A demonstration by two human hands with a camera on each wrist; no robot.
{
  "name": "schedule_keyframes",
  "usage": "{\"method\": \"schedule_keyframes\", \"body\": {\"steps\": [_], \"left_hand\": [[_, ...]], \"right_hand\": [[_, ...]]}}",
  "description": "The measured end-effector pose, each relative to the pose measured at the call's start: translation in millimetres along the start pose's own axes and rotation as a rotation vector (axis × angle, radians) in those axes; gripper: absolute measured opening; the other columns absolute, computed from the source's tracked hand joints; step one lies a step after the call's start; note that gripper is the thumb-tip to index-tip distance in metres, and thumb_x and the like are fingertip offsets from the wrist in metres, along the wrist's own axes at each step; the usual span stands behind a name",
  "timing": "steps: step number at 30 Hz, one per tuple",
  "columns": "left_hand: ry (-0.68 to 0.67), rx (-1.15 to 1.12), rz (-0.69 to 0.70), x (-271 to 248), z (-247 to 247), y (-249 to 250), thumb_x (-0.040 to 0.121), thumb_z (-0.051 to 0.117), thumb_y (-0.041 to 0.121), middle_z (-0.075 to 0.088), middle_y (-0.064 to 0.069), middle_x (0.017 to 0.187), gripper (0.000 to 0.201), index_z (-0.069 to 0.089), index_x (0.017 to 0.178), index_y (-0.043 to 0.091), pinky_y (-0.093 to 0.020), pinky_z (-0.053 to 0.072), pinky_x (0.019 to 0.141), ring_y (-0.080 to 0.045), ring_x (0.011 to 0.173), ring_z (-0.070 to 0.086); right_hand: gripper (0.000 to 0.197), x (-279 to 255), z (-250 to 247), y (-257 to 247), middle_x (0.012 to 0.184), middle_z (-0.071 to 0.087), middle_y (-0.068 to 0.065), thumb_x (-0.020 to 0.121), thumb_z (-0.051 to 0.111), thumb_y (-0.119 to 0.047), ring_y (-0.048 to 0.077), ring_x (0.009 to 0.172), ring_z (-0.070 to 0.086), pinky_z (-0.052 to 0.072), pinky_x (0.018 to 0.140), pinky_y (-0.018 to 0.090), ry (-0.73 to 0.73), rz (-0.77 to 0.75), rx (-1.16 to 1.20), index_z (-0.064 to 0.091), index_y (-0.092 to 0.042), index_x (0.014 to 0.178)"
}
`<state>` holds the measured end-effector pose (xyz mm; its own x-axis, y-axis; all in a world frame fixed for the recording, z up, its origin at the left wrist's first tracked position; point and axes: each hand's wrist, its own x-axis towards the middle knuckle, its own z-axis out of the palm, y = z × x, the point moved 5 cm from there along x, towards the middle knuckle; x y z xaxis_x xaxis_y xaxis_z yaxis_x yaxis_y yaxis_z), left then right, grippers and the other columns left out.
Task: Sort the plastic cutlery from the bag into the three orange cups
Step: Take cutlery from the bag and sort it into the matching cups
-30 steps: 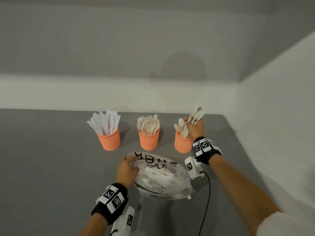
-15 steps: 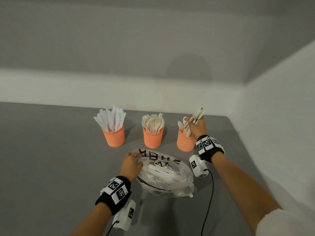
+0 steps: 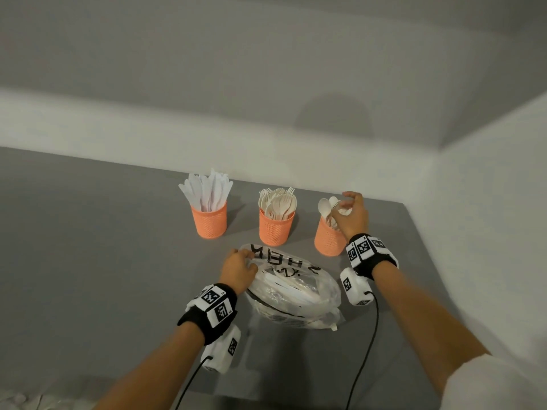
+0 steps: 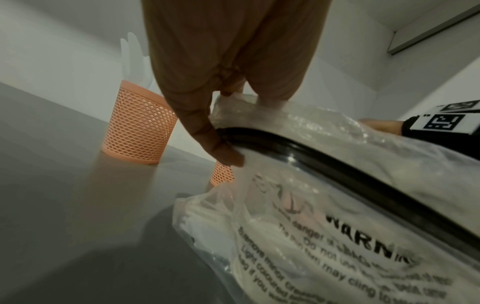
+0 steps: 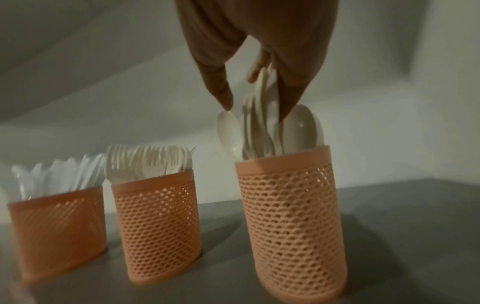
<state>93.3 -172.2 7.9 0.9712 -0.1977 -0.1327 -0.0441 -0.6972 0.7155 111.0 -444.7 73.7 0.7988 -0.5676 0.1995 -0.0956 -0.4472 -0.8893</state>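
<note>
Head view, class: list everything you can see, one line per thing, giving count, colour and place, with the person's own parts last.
Cups: three, orange mesh, in a row on the table behind the bag.
Knives: many, white, in the left cup.
Forks: many, cream, in the middle cup.
Spoons: several, cream, in the right cup under the right hand.
Bag: one, clear plastic with black print, in front of the cups, cutlery still inside.
Table: one, grey, against white walls.
Wristbands: two, black with white coded tags, one per wrist.
Left hand: grips the bag's edge.
Right hand: over the right cup, fingers among the spoons.
</note>
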Motion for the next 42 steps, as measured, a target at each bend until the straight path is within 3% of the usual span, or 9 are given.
{"method": "schedule_keyframes", "body": {"steps": [6,9,20,24,26,29,31,35,42], "left_hand": [[0.0,-0.01,-0.005,-3.1,-0.7,2.1,0.089,0.05,0.006,0.047,-0.018,0.125,0.034,0.054,0.122,0.0,-0.029,0.037,0.096,-0.033,0.11,0.053],[-0.008,-0.01,-0.01,-4.9,-0.5,3.0,0.089,0.05,0.006,0.047,-0.018,0.125,0.034,0.053,0.123,0.001,-0.03,0.037,0.096,-0.033,0.111,0.052],[-0.017,-0.044,-0.032,-7.9,0.9,-2.5,0.09,0.05,0.006,0.045,-0.019,0.127,0.035,0.051,0.124,0.0,-0.03,0.037,0.096,-0.033,0.11,0.052],[0.034,-0.105,-0.031,-9.5,2.5,-0.2,0.089,0.049,0.002,0.044,-0.019,0.126,0.036,0.049,0.124,-0.003,-0.029,0.038,0.094,-0.034,0.108,0.053],[0.054,-0.124,-0.028,-9.8,4.5,1.5,0.087,0.05,0.001,0.043,-0.02,0.127,0.037,0.048,0.124,-0.004,-0.03,0.038,0.094,-0.035,0.11,0.053],[0.051,-0.143,-0.015,-7.4,5.6,6.5,0.086,0.05,-0.001,0.042,-0.021,0.131,0.041,0.046,0.127,-0.005,-0.031,0.036,0.098,-0.036,0.114,0.05],[0.035,-0.147,0.001,-3.6,3.1,11.3,0.086,0.049,-0.002,0.041,-0.02,0.133,0.043,0.045,0.129,-0.004,-0.031,0.034,0.1,-0.035,0.117,0.049],[-0.003,-0.126,0.084,-0.8,-5.5,23.9,0.086,0.048,-0.003,0.043,-0.02,0.131,0.041,0.047,0.127,-0.002,-0.03,0.034,0.1,-0.034,0.117,0.049],[-0.119,-0.058,0.199,-5.9,-6.5,28.1,0.085,0.048,-0.004,0.044,-0.017,0.13,0.047,0.044,0.132,0.0,-0.029,0.035,0.097,-0.031,0.119,0.048]], "right_hand": [[0.05,-0.6,20.6,-8.0,0.151,0.029,0.017,0.096,0.044,-0.019,0.031,0.141,0.025,0.018,0.116,0.04,-0.162,-0.364,-0.557,0.032,-0.008,0.143],[0.058,0.3,32.0,10.9,0.156,0.016,0.015,0.098,0.038,-0.032,0.027,0.145,0.013,0.006,0.118,0.041,-0.306,-0.331,-0.851,0.019,-0.008,0.148],[0.07,-1.4,29.8,13.3,0.157,-0.006,0.019,0.094,0.032,-0.055,0.031,0.146,-0.006,-0.004,0.116,0.05,-0.383,-0.161,-1.058,0.007,-0.021,0.15],[0.053,-27.9,35.7,-21.5,0.147,0.033,0.019,0.092,0.05,-0.034,0.032,0.137,0.03,0.022,0.113,0.046,-0.237,-0.348,-0.717,0.039,-0.013,0.139],[0.029,-58.5,48.5,-38.3,0.11,0.061,0.01,0.089,0.057,-0.02,0.017,0.098,0.056,0.045,0.091,0.037,-0.372,-0.377,-0.405,0.06,-0.009,0.116],[0.012,-103.1,72.3,-39.6,0.077,0.061,-0.003,0.086,0.06,-0.015,0.007,0.065,0.053,0.042,0.067,0.024,-0.684,-0.323,-0.41,0.068,-0.01,0.094],[0.017,-120.2,86.2,-21.3,0.086,0.066,0.005,0.086,0.059,-0.014,0.017,0.079,0.06,0.041,0.07,0.021,-0.837,-0.239,-0.588,0.069,-0.007,0.097],[0.043,-132.5,90.9,19.5,0.136,0.052,0.013,0.09,0.054,-0.019,0.029,0.126,0.046,0.034,0.108,0.036,-0.934,-0.088,-0.947,0.05,-0.008,0.131],[0.037,-121.3,82.9,35.0,0.129,0.058,0.005,0.09,0.055,-0.027,0.023,0.121,0.051,0.035,0.105,0.032,-0.767,-0.023,-1.087,0.056,-0.011,0.123]]}}
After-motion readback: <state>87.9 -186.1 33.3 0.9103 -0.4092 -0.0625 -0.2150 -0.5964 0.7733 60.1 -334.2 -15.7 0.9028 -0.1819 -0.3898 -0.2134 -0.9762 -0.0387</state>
